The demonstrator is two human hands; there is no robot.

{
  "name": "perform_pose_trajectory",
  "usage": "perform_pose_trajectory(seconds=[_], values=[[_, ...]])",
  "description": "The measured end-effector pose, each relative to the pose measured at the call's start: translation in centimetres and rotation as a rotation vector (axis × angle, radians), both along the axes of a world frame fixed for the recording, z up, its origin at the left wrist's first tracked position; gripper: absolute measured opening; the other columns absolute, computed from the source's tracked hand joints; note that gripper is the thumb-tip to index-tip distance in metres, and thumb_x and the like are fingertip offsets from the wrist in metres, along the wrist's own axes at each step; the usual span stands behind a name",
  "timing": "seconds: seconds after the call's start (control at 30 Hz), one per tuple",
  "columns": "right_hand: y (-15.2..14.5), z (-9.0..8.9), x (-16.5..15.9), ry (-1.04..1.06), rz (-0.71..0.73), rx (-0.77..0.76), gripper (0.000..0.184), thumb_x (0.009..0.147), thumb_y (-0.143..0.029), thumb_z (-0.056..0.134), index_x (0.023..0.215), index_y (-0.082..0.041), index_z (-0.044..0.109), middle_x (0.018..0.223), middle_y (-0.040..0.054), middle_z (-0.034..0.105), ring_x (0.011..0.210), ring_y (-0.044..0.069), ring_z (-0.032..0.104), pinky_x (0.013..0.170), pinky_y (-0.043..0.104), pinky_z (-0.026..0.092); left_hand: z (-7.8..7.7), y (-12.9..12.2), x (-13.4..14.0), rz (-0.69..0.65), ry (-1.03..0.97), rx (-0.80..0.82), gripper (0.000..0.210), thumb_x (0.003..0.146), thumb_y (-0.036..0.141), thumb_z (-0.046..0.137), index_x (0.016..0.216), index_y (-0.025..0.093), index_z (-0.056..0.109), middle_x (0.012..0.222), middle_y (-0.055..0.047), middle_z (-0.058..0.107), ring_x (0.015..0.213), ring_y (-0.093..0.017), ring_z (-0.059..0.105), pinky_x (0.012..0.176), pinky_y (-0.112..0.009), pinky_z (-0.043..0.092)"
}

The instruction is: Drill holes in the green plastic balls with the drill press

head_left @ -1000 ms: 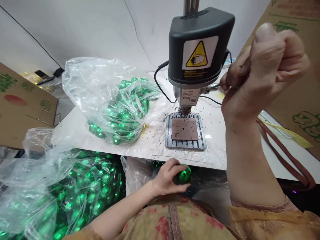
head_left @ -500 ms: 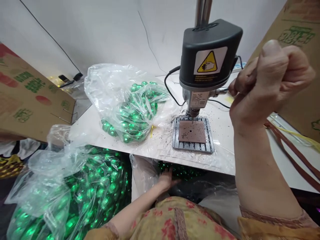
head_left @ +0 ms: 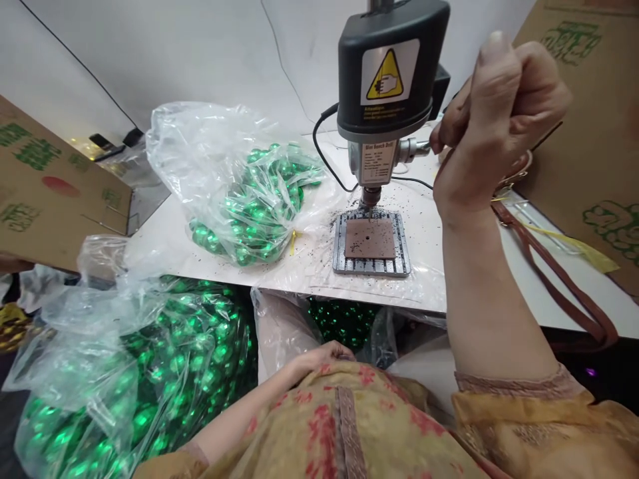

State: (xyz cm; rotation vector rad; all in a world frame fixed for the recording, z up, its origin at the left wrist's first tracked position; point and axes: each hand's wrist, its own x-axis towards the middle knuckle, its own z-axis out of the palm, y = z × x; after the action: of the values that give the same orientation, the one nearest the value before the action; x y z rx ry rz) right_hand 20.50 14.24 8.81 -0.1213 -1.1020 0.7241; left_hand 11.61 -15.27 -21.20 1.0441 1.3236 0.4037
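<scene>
White wall and cardboard boxes close in a crowded worktop [head_left: 174, 233], where your right hand [head_left: 494, 113] is fisted tight around the feed lever [head_left: 417, 148] of the mini bench drill [head_left: 392, 86]. The bit hangs just above the brown pad [head_left: 370, 239] on the slotted drill base [head_left: 372, 266], with nothing under it. Your left hand [head_left: 319, 356] is low at your lap, near the mouth of a clear bag of green pieces [head_left: 344, 322] under the worktop edge; I cannot tell whether its fingers are closed on anything, since your garment hides them.

Pull that lever now and the bit could bite the bare pad. Dark swarf lies scattered round the base, so a round, glossy piece may sit unevenly there and spin or skid when the bit touches it, dragging your fingers toward the chuck. The brown strap [head_left: 549, 273] and the black cable [head_left: 324, 159] lie close to the drill; either could snag. The full bag on the worktop [head_left: 244, 186] bulges near the base and its loose film could be drawn in.
</scene>
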Motion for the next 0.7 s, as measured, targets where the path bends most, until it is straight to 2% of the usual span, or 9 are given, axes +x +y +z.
perform_pose_trajectory(seconds=[0.07, 0.2, 0.3, 0.37, 0.53, 0.63, 0.7], values=[[0.1, -0.1, 0.0, 0.009, 0.014, -0.002, 0.051, 0.075, -0.063, 0.067, 0.058, -0.027, 0.036, 0.042, -0.0098, 0.035, 0.037, 0.007, 0.029, 0.043, 0.031, 0.022, 0.7, -0.4, -0.1, 0.032, -0.079, -0.009, 0.035, 0.081, 0.045, 0.070, 0.100, 0.017, 0.080, 0.094, -0.005, 0.077, 0.085, -0.021, 0.068, 0.077, -0.029, 0.054], [0.5, -0.2, 0.0, 0.006, 0.043, 0.000, 0.055, 0.076, -0.063, 0.069, 0.056, -0.026, 0.033, 0.040, -0.0110, 0.033, 0.034, 0.006, 0.027, 0.040, 0.030, 0.020, 2.6, -0.9, 0.2, 0.131, -0.233, -0.031, 0.047, 0.070, 0.057, 0.084, 0.092, 0.017, 0.079, 0.093, -0.004, 0.076, 0.084, -0.019, 0.066, 0.080, -0.029, 0.052], [0.7, -0.4, 0.2, -0.029, 0.059, -0.030, 0.060, 0.075, -0.067, 0.068, 0.055, -0.025, 0.031, 0.040, -0.0115, 0.032, 0.033, 0.004, 0.027, 0.038, 0.028, 0.020, 5.1, -1.1, 0.9, 0.269, -0.322, -0.070, 0.054, 0.066, 0.063, 0.088, 0.091, 0.016, 0.077, 0.089, -0.003, 0.072, 0.080, -0.015, 0.063, 0.080, -0.027, 0.049], [0.7, -0.4, 0.3, -0.033, 0.085, -0.049, 0.061, 0.075, -0.068, 0.069, 0.054, -0.025, 0.032, 0.040, -0.0110, 0.033, 0.034, 0.004, 0.029, 0.037, 0.027, 0.021, 7.0, -1.2, 1.6, 0.301, -0.355, -0.079, 0.057, 0.064, 0.064, 0.089, 0.091, 0.016, 0.076, 0.086, -0.001, 0.070, 0.077, -0.012, 0.061, 0.079, -0.025, 0.047], [0.5, -0.5, 0.8, -0.076, 0.119, -0.105, 0.056, 0.081, -0.054, 0.073, 0.051, -0.025, 0.036, 0.041, -0.0095, 0.036, 0.036, 0.004, 0.032, 0.038, 0.028, 0.024, 10.9, -0.9, 3.7, 0.164, -0.386, -0.074, 0.062, 0.060, 0.069, 0.089, 0.089, 0.017, 0.072, 0.075, 0.004, 0.062, 0.067, -0.008, 0.052, 0.070, -0.021, 0.043], [0.3, -0.6, 0.9, -0.100, 0.123, -0.110, 0.053, 0.086, -0.047, 0.070, 0.051, -0.023, 0.038, 0.042, -0.0090, 0.037, 0.037, 0.003, 0.033, 0.039, 0.027, 0.025, 11.9, -0.8, 4.6, 0.110, -0.425, -0.065, 0.062, 0.062, 0.068, 0.089, 0.096, 0.019, 0.072, 0.081, 0.004, 0.063, 0.071, -0.008, 0.054, 0.072, -0.021, 0.044], [0.2, -0.7, 0.9, -0.105, 0.121, -0.118, 0.053, 0.087, -0.047, 0.068, 0.051, -0.023, 0.038, 0.042, -0.0089, 0.036, 0.038, 0.003, 0.033, 0.040, 0.027, 0.026, 12.1, -0.7, 4.7, 0.047, -0.367, -0.039, 0.065, 0.064, 0.070, 0.087, 0.103, 0.020, 0.072, 0.089, 0.003, 0.066, 0.077, -0.010, 0.057, 0.076, -0.021, 0.046]])
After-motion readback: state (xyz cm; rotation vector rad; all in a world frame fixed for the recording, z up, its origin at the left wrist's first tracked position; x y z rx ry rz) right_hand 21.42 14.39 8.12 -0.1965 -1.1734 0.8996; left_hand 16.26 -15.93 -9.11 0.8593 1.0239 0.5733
